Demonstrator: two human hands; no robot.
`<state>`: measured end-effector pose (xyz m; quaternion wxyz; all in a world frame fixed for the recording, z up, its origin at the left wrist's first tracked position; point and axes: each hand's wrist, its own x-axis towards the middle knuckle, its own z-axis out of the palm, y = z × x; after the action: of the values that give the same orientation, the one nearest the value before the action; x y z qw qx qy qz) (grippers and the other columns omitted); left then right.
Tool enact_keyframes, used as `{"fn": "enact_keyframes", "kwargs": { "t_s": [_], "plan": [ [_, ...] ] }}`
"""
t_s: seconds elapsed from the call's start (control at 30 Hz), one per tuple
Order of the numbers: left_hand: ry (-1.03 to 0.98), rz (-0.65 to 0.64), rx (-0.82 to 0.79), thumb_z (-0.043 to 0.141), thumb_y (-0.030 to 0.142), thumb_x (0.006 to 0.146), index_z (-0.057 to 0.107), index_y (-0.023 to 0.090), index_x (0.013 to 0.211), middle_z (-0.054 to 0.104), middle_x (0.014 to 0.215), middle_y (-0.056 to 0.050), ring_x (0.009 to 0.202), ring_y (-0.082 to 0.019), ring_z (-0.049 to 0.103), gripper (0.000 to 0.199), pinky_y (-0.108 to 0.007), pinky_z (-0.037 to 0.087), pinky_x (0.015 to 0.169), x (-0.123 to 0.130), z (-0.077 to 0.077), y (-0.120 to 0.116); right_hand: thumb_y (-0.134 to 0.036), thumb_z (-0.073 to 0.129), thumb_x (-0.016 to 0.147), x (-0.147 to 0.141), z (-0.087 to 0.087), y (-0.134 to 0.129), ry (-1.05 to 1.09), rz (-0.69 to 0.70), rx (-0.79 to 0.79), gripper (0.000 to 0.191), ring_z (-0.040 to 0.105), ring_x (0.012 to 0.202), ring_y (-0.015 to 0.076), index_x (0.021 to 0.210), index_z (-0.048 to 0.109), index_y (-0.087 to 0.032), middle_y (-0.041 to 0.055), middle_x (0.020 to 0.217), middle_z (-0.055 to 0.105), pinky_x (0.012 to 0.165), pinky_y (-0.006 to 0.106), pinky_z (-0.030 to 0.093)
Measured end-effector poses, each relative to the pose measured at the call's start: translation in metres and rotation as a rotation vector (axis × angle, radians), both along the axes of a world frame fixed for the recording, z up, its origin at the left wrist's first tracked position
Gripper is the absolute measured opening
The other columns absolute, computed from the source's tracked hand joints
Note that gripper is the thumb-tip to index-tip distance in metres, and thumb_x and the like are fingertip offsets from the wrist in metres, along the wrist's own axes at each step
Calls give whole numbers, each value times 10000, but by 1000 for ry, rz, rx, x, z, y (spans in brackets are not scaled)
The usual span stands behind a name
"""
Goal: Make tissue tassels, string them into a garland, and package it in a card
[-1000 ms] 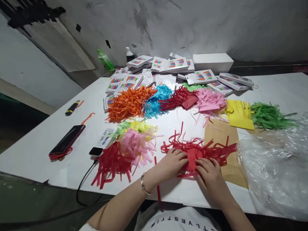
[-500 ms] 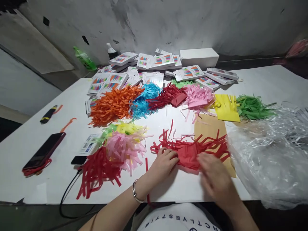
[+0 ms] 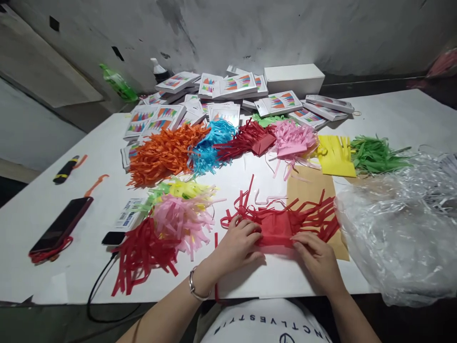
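Near the middle of the front edge of the surface (image 3: pixel 85 267) lies a red fringed tissue paper (image 3: pixel 276 226), its right strands over a brown sheet (image 3: pixel 303 183). The right hand (image 3: pixel 314 255) pinches its near right corner. The left hand (image 3: pixel 241 240) rests at its left side, fingers bent; I cannot tell whether it grips. Boxes (image 3: pixel 235 85) pile along the back edge.

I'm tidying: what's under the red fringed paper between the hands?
Strips of the red fringed paper lie over flat brown paper and the white tabletop; what its solid middle covers is hidden.
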<state>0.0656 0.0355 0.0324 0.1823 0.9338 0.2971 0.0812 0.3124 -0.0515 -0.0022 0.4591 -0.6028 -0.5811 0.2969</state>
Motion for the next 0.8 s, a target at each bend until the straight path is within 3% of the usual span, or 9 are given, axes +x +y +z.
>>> {"fn": "enact_keyframes", "kwargs": {
  "t_s": [0.13,0.23,0.3,0.37,0.47,0.53,0.67,0.73,0.8],
  "plan": [
    [1,45,10,567,260,931,643,237,1075,674,1161,-59,1082,-252,570,164,-499,308,1020,5,-4,-2,-405,719,832,10,-6,-3,456,-387,-104,249,679,811,197,966,676,-200,50,910,710,727,335,571],
    [-7,76,17,549,239,938,641,232,1076,665,1167,-58,1081,-247,568,166,-495,317,1021,8,-6,-4,-400,711,832,17,-4,-4,610,-493,-89,273,681,760,178,994,628,-197,30,886,684,698,323,578],
    [-5,75,6,592,313,922,635,223,1098,650,1194,-71,1106,-266,555,202,-507,317,1031,10,-6,-5,-355,675,852,18,0,-5,432,-474,-27,235,686,891,207,1024,619,-206,56,998,678,782,357,576],
    [-6,71,2,612,351,913,636,221,1097,638,1221,-77,1124,-276,546,226,-509,326,1028,11,-5,-6,-288,627,865,17,4,-4,80,-397,68,264,645,1061,247,1120,609,-219,91,1134,657,896,419,544],
    [-13,68,17,610,329,916,637,225,1098,635,1230,-77,1122,-277,546,211,-506,341,1017,10,-6,-6,-202,574,862,11,11,-1,-460,-274,212,381,570,1195,286,1242,576,-220,115,1250,624,1042,533,430],
    [-18,58,40,577,271,934,645,227,1082,645,1209,-73,1107,-269,555,169,-506,342,1018,9,-8,-6,-157,556,860,7,15,2,-666,-252,294,391,556,1221,294,1248,573,-199,127,1278,615,1089,577,367],
    [-42,35,72,501,150,955,671,226,992,668,1153,-56,1058,-237,577,189,-501,339,1024,6,-11,-5,-80,547,847,11,18,5,-767,-287,397,353,607,1169,255,1179,606,-182,102,1207,667,1124,565,345],
    [-63,47,65,504,120,944,671,221,977,673,1140,-51,1048,-226,580,199,-488,349,1019,3,-12,-4,-83,540,849,22,21,4,-763,-402,366,312,627,1126,260,1132,631,-178,99,1172,683,1116,582,347],
    [-87,67,58,510,105,933,667,220,987,676,1138,-50,1051,-223,581,202,-480,356,1016,0,-13,-4,-97,554,846,31,24,1,-721,-605,346,304,609,1150,295,1129,645,-161,135,1202,662,1080,588,386]
  ]
}}
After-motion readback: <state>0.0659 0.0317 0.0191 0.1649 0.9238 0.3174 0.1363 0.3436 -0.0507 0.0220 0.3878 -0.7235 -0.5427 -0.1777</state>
